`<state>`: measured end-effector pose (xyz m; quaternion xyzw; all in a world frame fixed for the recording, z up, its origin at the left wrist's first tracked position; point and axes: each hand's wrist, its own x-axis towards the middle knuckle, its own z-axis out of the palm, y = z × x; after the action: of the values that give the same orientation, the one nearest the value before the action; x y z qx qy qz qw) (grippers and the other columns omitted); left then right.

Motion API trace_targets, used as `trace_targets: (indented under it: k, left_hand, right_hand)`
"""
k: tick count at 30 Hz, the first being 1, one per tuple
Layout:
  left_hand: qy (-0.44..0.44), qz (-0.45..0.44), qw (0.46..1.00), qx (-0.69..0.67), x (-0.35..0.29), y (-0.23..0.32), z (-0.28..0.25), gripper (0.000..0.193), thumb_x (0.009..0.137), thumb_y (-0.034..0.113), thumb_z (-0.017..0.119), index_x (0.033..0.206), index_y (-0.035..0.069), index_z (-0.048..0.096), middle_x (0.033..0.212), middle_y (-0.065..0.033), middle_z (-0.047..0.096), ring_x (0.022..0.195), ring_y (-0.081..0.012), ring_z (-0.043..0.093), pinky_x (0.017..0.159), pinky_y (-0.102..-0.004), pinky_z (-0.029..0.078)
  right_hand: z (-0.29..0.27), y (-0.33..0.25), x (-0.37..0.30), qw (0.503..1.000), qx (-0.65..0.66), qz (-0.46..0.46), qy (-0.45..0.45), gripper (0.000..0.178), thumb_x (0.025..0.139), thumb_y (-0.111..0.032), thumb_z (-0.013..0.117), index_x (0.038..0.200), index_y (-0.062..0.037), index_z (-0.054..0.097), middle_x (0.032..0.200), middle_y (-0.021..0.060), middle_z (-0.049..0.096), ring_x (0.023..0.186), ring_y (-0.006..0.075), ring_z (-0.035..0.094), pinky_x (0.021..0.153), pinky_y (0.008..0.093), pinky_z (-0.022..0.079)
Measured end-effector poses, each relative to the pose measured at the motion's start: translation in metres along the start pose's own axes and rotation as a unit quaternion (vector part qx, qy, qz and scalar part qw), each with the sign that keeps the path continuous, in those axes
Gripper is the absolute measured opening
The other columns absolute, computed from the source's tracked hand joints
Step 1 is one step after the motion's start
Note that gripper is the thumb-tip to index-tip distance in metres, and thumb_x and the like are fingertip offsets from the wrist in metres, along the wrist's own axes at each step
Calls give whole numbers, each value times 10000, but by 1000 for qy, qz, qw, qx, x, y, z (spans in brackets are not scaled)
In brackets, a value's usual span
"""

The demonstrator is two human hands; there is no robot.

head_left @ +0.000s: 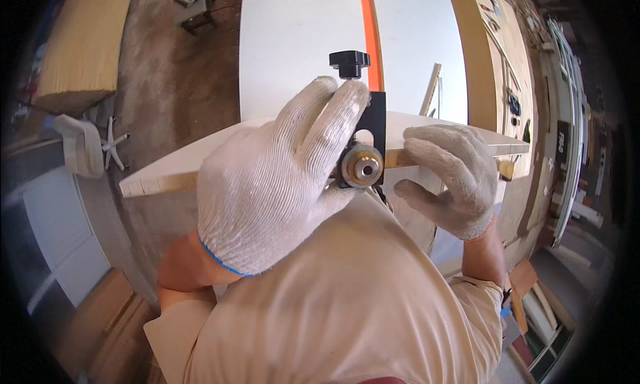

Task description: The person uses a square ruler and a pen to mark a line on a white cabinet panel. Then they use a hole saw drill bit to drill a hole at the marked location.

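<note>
My left hand [267, 164], in a white knitted glove with a blue cuff edge, is around a black clamp-on drilling jig [377, 111]. Two fingers reach along its upper part and the thumb lies below; the palm hides part of it. A black lobed knob [349, 63] tops the jig, and a round brass-and-steel bushing [363, 165] faces me. The jig sits at the near edge of a white board [157, 179] with a bare wooden edge. Just right of it, my gloved right hand [457, 174] has curved fingers apart from the thumb, holding nothing visible.
Behind the board lies a large white panel [293, 44] with an orange strip [372, 44] along it. A narrow strip [431, 91] rests at its right. A wooden bench [500, 57] with tools stands right, a pale block [87, 44] far left, a white chair [80, 144] left.
</note>
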<state>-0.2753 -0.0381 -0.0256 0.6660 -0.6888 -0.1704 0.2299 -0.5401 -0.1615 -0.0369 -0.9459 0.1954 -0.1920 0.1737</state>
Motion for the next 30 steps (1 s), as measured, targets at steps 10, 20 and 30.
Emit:
trace_targets:
  k: [10, 20, 30]
  left_hand:
    - [-7, 9, 1000, 2, -5, -5, 3, 1057, 671, 174, 1048, 1634, 112, 616, 1538, -136, 733, 1174, -341, 822, 922, -427, 679]
    - [15, 26, 1000, 1, 1, -6, 7, 1041, 667, 147, 1052, 1617, 103, 628, 1543, -155, 721, 1191, -372, 815, 938, -442, 689]
    - [11, -25, 997, -67, 0, -4, 7, 1060, 676, 85, 1029, 1652, 77, 614, 1567, -209, 699, 1286, -367, 791, 1020, -448, 681]
  right_hand:
    - [20, -14, -2, 999, -24, -3, 39, 689, 678, -311, 1052, 1283, -90, 808, 1152, 116, 835, 1026, 332, 821, 880, 462, 623]
    - [25, -8, 1, 996, -44, -37, 62, 454, 863, -365, 922, 1290, -243, 825, 1207, 32, 811, 1013, 243, 803, 857, 405, 634]
    - [33, -2, -2, 994, -54, -47, 78, 462, 891, -312, 904, 1343, -312, 808, 1226, -6, 789, 1031, 210, 803, 859, 390, 644]
